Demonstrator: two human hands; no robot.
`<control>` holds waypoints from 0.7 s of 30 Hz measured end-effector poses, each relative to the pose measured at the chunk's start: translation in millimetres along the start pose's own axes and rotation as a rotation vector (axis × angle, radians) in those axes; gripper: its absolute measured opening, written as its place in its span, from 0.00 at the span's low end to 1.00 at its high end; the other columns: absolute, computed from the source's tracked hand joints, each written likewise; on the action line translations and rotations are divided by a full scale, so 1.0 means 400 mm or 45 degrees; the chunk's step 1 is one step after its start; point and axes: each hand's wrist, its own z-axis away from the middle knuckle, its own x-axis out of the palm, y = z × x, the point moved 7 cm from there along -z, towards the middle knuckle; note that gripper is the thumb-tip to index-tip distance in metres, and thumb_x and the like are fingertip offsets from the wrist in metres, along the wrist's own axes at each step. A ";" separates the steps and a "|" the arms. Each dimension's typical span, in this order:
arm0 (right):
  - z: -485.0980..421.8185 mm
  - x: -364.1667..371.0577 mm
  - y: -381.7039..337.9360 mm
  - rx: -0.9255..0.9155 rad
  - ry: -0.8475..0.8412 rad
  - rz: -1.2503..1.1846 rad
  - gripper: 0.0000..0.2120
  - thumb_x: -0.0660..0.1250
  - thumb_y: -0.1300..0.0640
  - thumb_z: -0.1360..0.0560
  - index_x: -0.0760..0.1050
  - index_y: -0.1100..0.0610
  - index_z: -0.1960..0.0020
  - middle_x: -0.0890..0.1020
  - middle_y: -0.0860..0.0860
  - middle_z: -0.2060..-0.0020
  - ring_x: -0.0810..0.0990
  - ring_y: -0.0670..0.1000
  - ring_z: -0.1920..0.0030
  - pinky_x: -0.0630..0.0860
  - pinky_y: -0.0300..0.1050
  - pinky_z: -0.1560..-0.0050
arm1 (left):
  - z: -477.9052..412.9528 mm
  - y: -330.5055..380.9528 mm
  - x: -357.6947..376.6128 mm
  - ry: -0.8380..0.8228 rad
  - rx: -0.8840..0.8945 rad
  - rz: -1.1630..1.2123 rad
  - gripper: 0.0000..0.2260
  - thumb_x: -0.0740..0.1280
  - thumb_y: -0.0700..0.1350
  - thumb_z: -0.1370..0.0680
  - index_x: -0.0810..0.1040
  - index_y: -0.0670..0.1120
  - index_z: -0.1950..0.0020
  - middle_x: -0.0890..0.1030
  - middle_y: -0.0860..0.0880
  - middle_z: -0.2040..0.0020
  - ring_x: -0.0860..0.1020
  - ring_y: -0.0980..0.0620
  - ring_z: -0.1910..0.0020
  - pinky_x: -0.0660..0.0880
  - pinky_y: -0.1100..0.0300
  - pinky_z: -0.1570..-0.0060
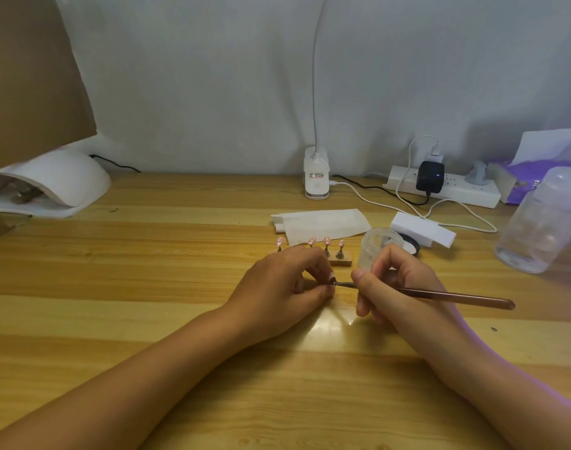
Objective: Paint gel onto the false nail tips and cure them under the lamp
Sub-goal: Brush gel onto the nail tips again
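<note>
My left hand (287,280) pinches a small stand carrying one pink nail tip (332,277) just above the table. My right hand (394,287) grips a brown-handled gel brush (456,297), and its tip touches that nail. Behind my hands, several more pink nail tips (326,241) stand on pegs in a wooden holder (341,256). The white curing lamp (55,186) sits at the far left of the desk, its opening facing me.
A small clear cup (379,248) stands just behind my right hand, with a dark-rimmed jar (412,246) and white block (423,230) beyond. A folded tissue (319,224), desk-lamp base (316,177), power strip (453,188) with cables and a big clear container (543,225) fill the back and right.
</note>
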 end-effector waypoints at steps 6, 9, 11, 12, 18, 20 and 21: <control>0.001 -0.011 0.002 -0.007 0.048 -0.018 0.09 0.67 0.57 0.22 0.71 0.57 0.59 0.82 0.53 0.72 0.76 0.45 0.73 0.71 0.39 0.71 | 0.000 0.000 0.000 -0.013 0.003 0.028 0.04 0.72 0.46 0.25 0.78 0.53 0.54 0.80 0.57 0.54 0.72 0.57 0.69 0.69 0.59 0.64; 0.000 -0.019 -0.001 -0.022 0.101 -0.125 0.11 0.68 0.54 0.23 0.69 0.54 0.60 0.82 0.53 0.71 0.73 0.45 0.74 0.69 0.35 0.74 | 0.000 -0.001 0.000 -0.010 0.003 0.052 0.04 0.72 0.45 0.25 0.78 0.53 0.55 0.81 0.56 0.54 0.72 0.56 0.69 0.70 0.58 0.64; 0.000 -0.010 -0.004 -0.031 0.059 -0.097 0.11 0.68 0.51 0.23 0.70 0.54 0.59 0.84 0.53 0.69 0.74 0.45 0.74 0.70 0.34 0.74 | -0.001 -0.001 -0.001 -0.007 0.004 0.049 0.04 0.72 0.45 0.25 0.78 0.52 0.55 0.81 0.57 0.55 0.72 0.56 0.69 0.70 0.58 0.64; 0.000 -0.005 -0.004 -0.031 0.033 -0.066 0.10 0.68 0.51 0.23 0.70 0.55 0.59 0.84 0.53 0.68 0.75 0.44 0.74 0.70 0.34 0.73 | -0.001 -0.001 -0.001 -0.006 0.006 0.042 0.04 0.72 0.46 0.25 0.78 0.52 0.54 0.81 0.57 0.55 0.72 0.56 0.69 0.70 0.59 0.65; -0.002 -0.002 0.006 -0.021 -0.010 0.016 0.07 0.67 0.58 0.23 0.71 0.57 0.57 0.83 0.52 0.71 0.79 0.42 0.72 0.72 0.32 0.72 | -0.001 -0.001 0.000 -0.015 0.005 0.042 0.04 0.72 0.46 0.25 0.79 0.52 0.53 0.81 0.57 0.54 0.72 0.56 0.69 0.69 0.60 0.65; -0.002 -0.007 0.004 -0.027 0.027 -0.028 0.08 0.67 0.58 0.23 0.71 0.55 0.60 0.82 0.52 0.72 0.77 0.43 0.73 0.70 0.32 0.73 | 0.000 -0.002 -0.001 -0.012 0.007 0.052 0.03 0.72 0.46 0.24 0.79 0.52 0.53 0.81 0.57 0.54 0.72 0.56 0.69 0.69 0.60 0.65; -0.002 -0.013 0.004 -0.031 0.061 -0.076 0.10 0.68 0.57 0.23 0.71 0.52 0.61 0.81 0.52 0.73 0.75 0.43 0.74 0.70 0.34 0.73 | 0.001 -0.003 -0.001 -0.008 0.005 0.059 0.03 0.72 0.46 0.24 0.79 0.52 0.54 0.81 0.57 0.55 0.72 0.57 0.69 0.69 0.60 0.65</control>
